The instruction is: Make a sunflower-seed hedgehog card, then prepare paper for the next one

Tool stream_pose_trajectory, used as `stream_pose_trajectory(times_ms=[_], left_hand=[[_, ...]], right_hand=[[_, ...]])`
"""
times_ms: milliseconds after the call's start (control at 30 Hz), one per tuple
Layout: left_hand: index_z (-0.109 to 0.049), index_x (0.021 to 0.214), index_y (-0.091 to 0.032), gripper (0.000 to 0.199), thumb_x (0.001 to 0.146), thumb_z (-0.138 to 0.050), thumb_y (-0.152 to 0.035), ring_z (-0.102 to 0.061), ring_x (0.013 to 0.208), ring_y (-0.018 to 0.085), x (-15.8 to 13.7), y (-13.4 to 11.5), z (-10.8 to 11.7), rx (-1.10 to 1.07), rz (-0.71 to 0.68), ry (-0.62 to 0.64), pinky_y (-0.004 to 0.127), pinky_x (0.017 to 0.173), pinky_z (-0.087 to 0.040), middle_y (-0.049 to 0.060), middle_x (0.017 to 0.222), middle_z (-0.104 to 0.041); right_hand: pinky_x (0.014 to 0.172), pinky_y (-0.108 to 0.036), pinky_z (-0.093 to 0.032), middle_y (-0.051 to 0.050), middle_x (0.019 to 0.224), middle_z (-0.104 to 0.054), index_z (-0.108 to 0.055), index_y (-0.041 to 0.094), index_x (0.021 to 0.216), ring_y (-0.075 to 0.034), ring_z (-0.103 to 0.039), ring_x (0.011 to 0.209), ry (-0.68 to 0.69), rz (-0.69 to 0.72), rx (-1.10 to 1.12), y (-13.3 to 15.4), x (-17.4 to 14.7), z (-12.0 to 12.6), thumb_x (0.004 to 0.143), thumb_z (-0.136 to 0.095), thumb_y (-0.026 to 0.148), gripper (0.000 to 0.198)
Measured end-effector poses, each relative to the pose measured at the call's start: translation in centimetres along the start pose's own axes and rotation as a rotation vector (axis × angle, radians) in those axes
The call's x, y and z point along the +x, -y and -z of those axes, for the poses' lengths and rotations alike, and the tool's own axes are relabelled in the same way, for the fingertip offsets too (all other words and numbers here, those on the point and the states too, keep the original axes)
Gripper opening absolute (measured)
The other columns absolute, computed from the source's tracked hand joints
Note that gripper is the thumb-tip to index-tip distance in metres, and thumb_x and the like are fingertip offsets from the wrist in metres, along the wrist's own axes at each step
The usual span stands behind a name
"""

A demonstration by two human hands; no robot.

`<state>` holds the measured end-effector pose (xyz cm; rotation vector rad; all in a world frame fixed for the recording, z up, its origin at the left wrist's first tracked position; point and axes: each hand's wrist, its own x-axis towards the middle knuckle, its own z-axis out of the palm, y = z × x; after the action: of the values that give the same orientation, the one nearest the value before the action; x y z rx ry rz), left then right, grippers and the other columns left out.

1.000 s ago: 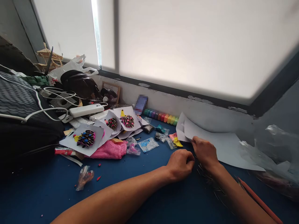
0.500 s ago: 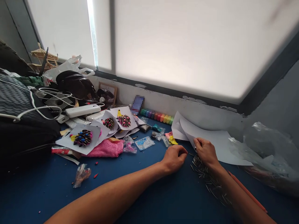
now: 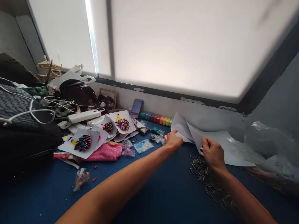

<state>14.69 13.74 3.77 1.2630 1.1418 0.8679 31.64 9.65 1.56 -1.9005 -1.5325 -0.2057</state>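
In the head view, the right hand (image 3: 213, 152) is pinching the near edge of a white top sheet (image 3: 196, 135), which is curling up on the tabletop (image 3: 163, 193) near the wall. The left hand (image 3: 173, 140) is pointing at an under sheet (image 3: 179, 124); whether its grip is pressing together or touching paper, I cannot tell from here. Dark seeds (image 3: 198, 166) are lying loose below the right hand. At the far left, three decorated papers (image 3: 93, 141) are carrying seed-covered shapes and looking finished, while the two sheets by the hands are showing only bare white, their decorating apparently not begun.
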Motion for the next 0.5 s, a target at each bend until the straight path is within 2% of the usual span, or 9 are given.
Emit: stream_pose_trajectory(times_ms=[233,500], left_hand=[[-0.057,0.126,-0.015,0.037,0.096,-0.06,-0.036,-0.062,0.107,0.023,0.0,0.2,-0.1,-0.062,0.002,0.054,0.044,0.089,-0.055,0.011,0.125,-0.06],[-0.058,0.125,-0.015,0.037,0.096,-0.06,-0.037,-0.063,0.106,0.022,-2.0,-0.5,1.1,-0.121,-0.095,0.044,0.043,0.089,-0.055,0.01,0.124,-0.06]], right_hand=[[0.083,-0.041,-0.056,-0.008,0.121,-0.065,-0.062,0.019,0.122,-0.02,-0.066,0.099,0.245,0.059,-0.139,1.5,-2.1,0.9,0.095,-0.061,0.037,0.033],[0.087,-0.044,-0.055,-0.009,0.129,-0.062,-0.059,0.02,0.128,-0.022,-0.065,0.105,0.333,0.177,-0.304,3.8,-3.6,2.4,0.094,-0.062,0.036,0.037]])
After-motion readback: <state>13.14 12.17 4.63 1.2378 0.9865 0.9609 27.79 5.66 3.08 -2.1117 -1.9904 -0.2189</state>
